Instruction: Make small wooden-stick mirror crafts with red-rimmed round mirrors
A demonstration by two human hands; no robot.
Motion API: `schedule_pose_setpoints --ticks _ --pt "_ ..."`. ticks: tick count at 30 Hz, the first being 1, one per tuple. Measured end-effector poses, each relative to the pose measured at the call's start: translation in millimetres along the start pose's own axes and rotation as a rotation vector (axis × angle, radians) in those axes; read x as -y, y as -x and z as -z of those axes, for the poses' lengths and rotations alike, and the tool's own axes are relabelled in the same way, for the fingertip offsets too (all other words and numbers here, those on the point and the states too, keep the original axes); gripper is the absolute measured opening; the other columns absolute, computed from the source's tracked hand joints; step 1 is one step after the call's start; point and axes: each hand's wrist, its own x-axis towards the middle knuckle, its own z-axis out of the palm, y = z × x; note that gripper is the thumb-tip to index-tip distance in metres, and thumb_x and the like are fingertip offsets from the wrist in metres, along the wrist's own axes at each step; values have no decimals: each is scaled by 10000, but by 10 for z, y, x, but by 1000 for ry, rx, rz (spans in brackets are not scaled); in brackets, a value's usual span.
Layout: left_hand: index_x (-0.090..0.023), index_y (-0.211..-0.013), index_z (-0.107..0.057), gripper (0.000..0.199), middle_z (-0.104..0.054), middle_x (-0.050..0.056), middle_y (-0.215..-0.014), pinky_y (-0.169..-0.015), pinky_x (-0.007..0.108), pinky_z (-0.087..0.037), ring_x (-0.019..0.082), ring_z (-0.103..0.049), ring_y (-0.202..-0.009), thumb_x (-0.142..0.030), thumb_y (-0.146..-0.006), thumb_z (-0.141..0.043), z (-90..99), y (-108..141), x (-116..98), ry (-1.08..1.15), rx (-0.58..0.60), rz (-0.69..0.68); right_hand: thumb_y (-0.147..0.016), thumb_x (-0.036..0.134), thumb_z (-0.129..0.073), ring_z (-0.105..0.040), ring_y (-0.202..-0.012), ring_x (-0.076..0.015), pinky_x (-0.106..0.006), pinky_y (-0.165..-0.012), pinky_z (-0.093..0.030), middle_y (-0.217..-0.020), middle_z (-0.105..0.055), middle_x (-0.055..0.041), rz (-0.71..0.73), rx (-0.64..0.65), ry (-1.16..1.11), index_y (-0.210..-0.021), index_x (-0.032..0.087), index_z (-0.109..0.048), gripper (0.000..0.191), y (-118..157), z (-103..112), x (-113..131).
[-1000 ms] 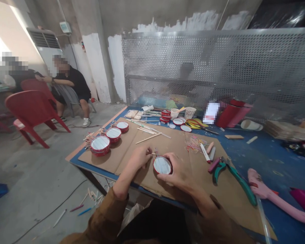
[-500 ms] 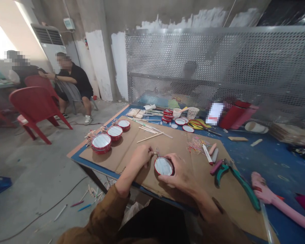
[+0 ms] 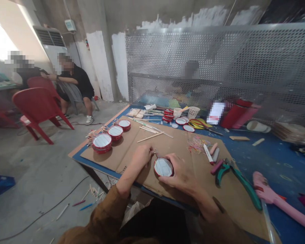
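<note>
A small round drum-like piece (image 3: 163,167) with a white face and red rim rests on the cardboard sheet (image 3: 132,166). Thin lines run across its face. My right hand (image 3: 180,171) is curled around its right side, thumb at the near edge and fingers at the far edge. At the far left of the rim, my left hand (image 3: 143,156) has its fingertips pinched together. A short thin stick (image 3: 156,155) slants from beside those fingertips to the rim; whether they grip it is too small to tell.
Similar red-rimmed pieces (image 3: 102,141) stand at the table's left edge. Loose wooden sticks (image 3: 150,137), rubber bands (image 3: 197,145), green-handled pliers (image 3: 246,186) and a pink glue gun (image 3: 269,195) lie around. A perforated metal screen (image 3: 155,61) borders the back. Two people sit at the far left.
The short stick by the rim has turned from lying nearly level to slanting down toward the white face. My right hand keeps its hold, and the camera view has shifted slightly.
</note>
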Motion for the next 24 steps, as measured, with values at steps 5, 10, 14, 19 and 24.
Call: schedule_pose_setpoints --ticks 5,10,14,19,24 --pt "-164 -923 -662 222 -486 -34 -410 -520 225 -387 129 -499 -387 -265 -904 -465 -9 -11 7 -8 2 5 -627 346 -758 -566 -973 -260 -370 -815 -405 -1056 -607 -76 2 8 15 -1070 201 -557 507 -5 -12 -11" --pt "-163 -916 -659 228 -511 -25 -440 -509 225 -379 123 -492 -378 -274 -907 -460 -12 -7 11 -18 -18 -16 -629 356 -758 -562 -962 -262 -376 -813 -402 -1045 -608 -79 4 12 38 -1064 195 -556 506 -9 -2 6" --pt "-162 -929 -658 230 -581 1 -507 -511 229 -386 117 -493 -377 -278 -914 -460 -19 3 13 -29 -22 -14 -636 364 -755 -557 -972 -263 -378 -821 -400 -1052 -608 -84 -16 27 40 -1062 187 -563 499 -18 10 27" --pt "-168 -936 -656 217 -615 9 -553 -528 232 -396 116 -508 -389 -280 -915 -471 -9 10 -2 -48 -28 -9 -619 351 -766 -549 -990 -273 -383 -827 -396 -1058 -608 -90 -4 31 53 -1063 183 -572 512 -21 -2 32" --pt "-177 -925 -663 213 -618 14 -549 -567 243 -415 132 -541 -418 -285 -912 -479 -9 14 -11 -72 -47 -14 -615 368 -772 -546 -976 -275 -393 -824 -392 -1041 -611 -83 28 9 85 -1068 178 -576 529 -21 -28 18"
